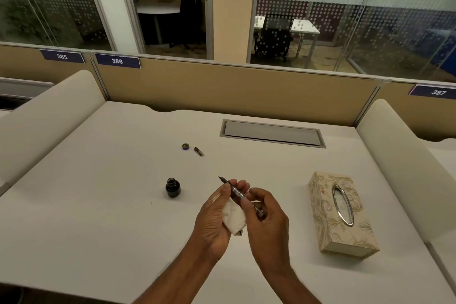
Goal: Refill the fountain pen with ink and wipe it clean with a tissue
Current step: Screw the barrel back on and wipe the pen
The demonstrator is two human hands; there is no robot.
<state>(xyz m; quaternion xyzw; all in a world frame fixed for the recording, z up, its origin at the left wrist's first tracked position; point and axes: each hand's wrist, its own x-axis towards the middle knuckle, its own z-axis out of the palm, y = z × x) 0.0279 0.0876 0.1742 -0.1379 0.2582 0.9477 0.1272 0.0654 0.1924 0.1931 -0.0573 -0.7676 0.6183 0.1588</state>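
The fountain pen (234,189) lies across both hands, its nib pointing up and to the left. My left hand (214,219) cups a crumpled white tissue (234,217) under the pen's front half and pinches the pen with its fingertips. My right hand (266,215) grips the pen's rear end. An uncapped ink bottle (173,187) with dark ink stands on the white desk (98,205), left of my hands. Its cap (185,146) and a small pen part (199,151) lie farther back.
A patterned tissue box (341,215) lies to the right of my hands. A grey cable hatch (271,133) is set into the desk at the back. Padded dividers (49,111) rise on both sides, and a tan partition stands behind.
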